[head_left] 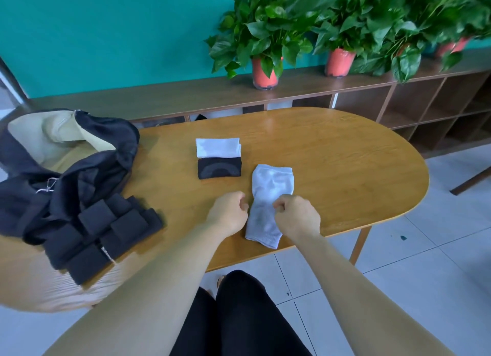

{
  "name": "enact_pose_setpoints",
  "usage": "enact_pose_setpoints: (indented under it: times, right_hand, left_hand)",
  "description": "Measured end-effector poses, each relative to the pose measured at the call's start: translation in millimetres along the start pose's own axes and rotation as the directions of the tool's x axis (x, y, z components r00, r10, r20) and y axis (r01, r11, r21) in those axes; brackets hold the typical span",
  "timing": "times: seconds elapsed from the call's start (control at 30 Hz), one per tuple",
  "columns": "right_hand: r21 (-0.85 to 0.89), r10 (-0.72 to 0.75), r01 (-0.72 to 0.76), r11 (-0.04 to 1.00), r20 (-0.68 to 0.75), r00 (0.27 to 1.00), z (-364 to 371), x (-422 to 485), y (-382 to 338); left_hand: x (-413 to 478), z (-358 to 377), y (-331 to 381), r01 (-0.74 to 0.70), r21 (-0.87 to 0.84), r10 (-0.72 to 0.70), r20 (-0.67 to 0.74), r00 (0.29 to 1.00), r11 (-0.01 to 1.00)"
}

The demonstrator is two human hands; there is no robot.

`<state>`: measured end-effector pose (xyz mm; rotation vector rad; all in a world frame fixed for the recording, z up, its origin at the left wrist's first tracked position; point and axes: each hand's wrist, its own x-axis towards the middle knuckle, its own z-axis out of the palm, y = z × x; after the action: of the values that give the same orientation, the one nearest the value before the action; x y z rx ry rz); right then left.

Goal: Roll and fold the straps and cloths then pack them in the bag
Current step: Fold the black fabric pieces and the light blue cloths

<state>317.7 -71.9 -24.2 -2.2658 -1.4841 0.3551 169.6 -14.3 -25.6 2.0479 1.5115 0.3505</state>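
As sock (268,196) lies at table (345,169) edge, R hand (296,214) pinches it; L hand (228,212) unclear.

flat white cloth (268,196) lies nearest, behind it folded white cloth (218,147) touches folded black cloth (219,171), open black bag (87,175) left.

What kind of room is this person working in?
Probably an office lounge or common room: an oval wooden table, a long low cubby shelf against a teal wall, potted plants on top.
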Motion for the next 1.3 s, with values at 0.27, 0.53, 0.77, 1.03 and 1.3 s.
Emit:
enact_pose_setpoints:
  times: [0.27,0.53,0.77,1.03,1.3]
  right_hand:
    - [-0.379,-0.207,0.19,0.906,-0.004,0.978,23,18,10]
    - [-0.425,-0.293,0.195,0.884,-0.18,0.939,47,17,22]
    - [-0.434,-0.31,0.217,0.875,-0.157,0.938,40,21,26]
    - [-0.461,-0.402,0.306,0.833,-0.125,0.907,37,22,24]
    - [-0.302,-0.405,0.325,0.896,-0.255,0.878,29,10,12]
  left_hand:
    - [5,12,6,0.033,-0.087,-0.034,-0.008,0.999,0.996]
    - [29,18,24,0.128,-0.251,-0.139,-0.023,0.99,0.959]
    - [39,17,23,0.111,-0.247,-0.132,-0.067,0.989,0.963]
    - [22,-4,4,-0.086,0.135,0.106,-0.152,0.983,0.987]
    - [2,-4,-19,-0.107,0.54,0.186,-0.095,0.978,0.835]
